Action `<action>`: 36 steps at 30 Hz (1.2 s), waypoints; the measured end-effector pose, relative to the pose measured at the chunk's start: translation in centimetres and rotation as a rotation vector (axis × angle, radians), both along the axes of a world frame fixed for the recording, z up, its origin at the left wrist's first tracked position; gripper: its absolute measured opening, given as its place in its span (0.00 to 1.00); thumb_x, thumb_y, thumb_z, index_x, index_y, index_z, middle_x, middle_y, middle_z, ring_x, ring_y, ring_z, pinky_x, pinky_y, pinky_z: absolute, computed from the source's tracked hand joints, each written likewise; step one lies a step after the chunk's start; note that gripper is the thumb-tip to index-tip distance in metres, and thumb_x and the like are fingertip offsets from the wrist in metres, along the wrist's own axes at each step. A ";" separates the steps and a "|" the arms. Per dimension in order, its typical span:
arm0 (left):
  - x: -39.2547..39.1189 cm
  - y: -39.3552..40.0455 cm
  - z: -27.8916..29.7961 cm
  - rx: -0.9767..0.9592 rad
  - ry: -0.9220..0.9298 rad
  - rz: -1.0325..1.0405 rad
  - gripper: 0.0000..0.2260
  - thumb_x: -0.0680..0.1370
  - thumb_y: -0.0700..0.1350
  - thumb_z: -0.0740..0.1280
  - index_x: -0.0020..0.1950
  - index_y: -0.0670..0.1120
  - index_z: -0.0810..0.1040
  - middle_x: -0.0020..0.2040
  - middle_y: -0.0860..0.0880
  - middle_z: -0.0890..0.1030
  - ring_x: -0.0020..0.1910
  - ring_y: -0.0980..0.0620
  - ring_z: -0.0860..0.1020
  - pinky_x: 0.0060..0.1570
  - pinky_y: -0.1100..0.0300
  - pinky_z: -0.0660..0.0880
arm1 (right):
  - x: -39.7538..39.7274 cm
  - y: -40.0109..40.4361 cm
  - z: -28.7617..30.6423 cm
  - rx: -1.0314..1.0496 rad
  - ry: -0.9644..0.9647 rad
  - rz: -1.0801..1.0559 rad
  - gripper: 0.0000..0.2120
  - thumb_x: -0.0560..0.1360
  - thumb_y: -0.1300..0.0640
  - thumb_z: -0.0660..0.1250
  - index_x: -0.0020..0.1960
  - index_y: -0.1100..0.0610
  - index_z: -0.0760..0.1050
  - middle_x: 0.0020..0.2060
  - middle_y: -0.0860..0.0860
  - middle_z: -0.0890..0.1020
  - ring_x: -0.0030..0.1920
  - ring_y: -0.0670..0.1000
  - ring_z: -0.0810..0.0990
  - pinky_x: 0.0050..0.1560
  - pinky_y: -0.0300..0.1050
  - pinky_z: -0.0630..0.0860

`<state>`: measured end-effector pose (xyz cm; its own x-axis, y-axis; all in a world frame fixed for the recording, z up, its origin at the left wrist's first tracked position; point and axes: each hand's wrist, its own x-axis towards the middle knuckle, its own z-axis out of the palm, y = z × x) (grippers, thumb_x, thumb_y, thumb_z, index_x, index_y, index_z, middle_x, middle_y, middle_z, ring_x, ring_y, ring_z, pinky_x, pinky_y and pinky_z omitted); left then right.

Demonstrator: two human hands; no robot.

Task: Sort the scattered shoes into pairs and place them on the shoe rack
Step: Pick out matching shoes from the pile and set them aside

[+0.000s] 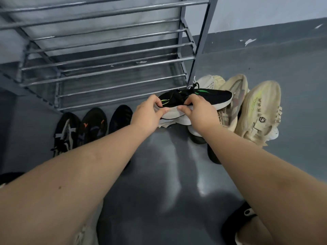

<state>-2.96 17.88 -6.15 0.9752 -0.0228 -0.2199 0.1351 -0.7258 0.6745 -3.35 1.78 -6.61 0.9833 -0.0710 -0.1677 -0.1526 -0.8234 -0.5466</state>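
A black sneaker with green stripes and a white sole [215,95] is held just above the floor, in front of the rack's lowest tier. My left hand [147,113] grips its heel end. My right hand [196,110] grips its middle by the laces. The grey metal shoe rack [109,66] stands against the wall, and its bars carry no shoes. Three dark sneakers [92,128] lie side by side on the floor to the left. A pile of cream sneakers [256,112] sits to the right of the rack.
A white-soled shoe [193,131] and a dark shoe [213,154] lie under my right forearm. Another black shoe [238,221] lies at the lower right. The floor [168,174] is glossy grey. The rack's right post [203,41] stands next to the cream pile.
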 end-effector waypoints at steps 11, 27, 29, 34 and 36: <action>-12.8 7.3 3.1 -0.062 -0.013 0.145 0.09 0.75 0.53 0.68 0.42 0.52 0.70 0.40 0.51 0.75 0.45 0.47 0.74 0.45 0.52 0.71 | -10.5 6.7 3.9 0.063 0.006 0.158 0.15 0.76 0.50 0.66 0.55 0.61 0.75 0.55 0.54 0.77 0.56 0.55 0.75 0.50 0.44 0.68; -22.3 8.2 2.7 -0.265 0.019 0.305 0.08 0.76 0.49 0.67 0.45 0.46 0.71 0.36 0.53 0.73 0.36 0.54 0.70 0.32 0.67 0.64 | -19.5 10.4 3.9 1.197 0.301 -0.801 0.41 0.70 0.52 0.75 0.75 0.48 0.54 0.61 0.49 0.74 0.56 0.56 0.79 0.41 0.51 0.82; -23.3 7.4 2.3 -0.259 0.039 0.272 0.07 0.76 0.48 0.67 0.45 0.48 0.70 0.39 0.51 0.74 0.39 0.52 0.72 0.34 0.62 0.65 | -20.2 10.1 3.4 1.207 0.309 -0.793 0.32 0.70 0.60 0.74 0.69 0.50 0.62 0.59 0.54 0.79 0.54 0.56 0.81 0.33 0.47 0.80; -24.2 7.4 1.5 -0.299 0.242 0.296 0.16 0.77 0.52 0.66 0.60 0.48 0.68 0.58 0.44 0.76 0.51 0.46 0.75 0.49 0.57 0.69 | -21.7 10.1 3.0 1.177 0.386 -0.782 0.27 0.73 0.69 0.68 0.66 0.53 0.62 0.57 0.57 0.80 0.50 0.58 0.82 0.27 0.45 0.77; -24.1 7.9 1.3 -0.368 0.361 0.356 0.29 0.76 0.57 0.65 0.72 0.49 0.60 0.67 0.43 0.71 0.62 0.44 0.73 0.60 0.54 0.68 | -22.2 10.2 2.8 1.158 0.430 -0.701 0.27 0.74 0.71 0.66 0.66 0.52 0.62 0.58 0.58 0.79 0.46 0.56 0.82 0.29 0.47 0.78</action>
<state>-27.04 25.81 -4.82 0.8027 0.1526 -0.5765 0.5918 -0.3235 0.7383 -25.52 12.01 -3.80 0.6605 -0.1334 -0.7389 -0.6605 0.3648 -0.6562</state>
